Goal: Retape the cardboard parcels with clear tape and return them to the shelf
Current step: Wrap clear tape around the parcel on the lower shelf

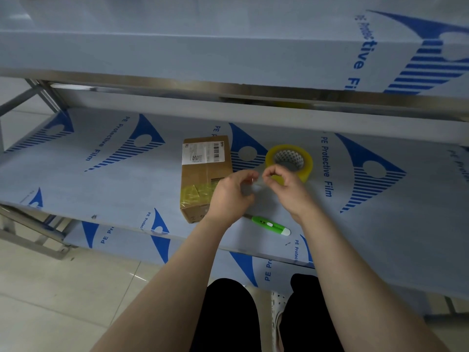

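Note:
A small cardboard parcel [203,174] with a white shipping label lies on the middle shelf [114,179], its near end covered in yellowish clear tape. To its right stands a roll of clear tape [289,160]. My left hand [232,194] and my right hand [285,186] hover just right of the parcel, fingers curled, pinching a short strip of clear tape between them. The strip is nearly invisible. My left hand hides the parcel's near right corner.
A green utility knife [270,224] lies on the shelf near its front edge, below my hands. An upper shelf [228,59] overhangs above. A lower shelf [177,247] sits beneath. My legs and a shoe are on the tiled floor.

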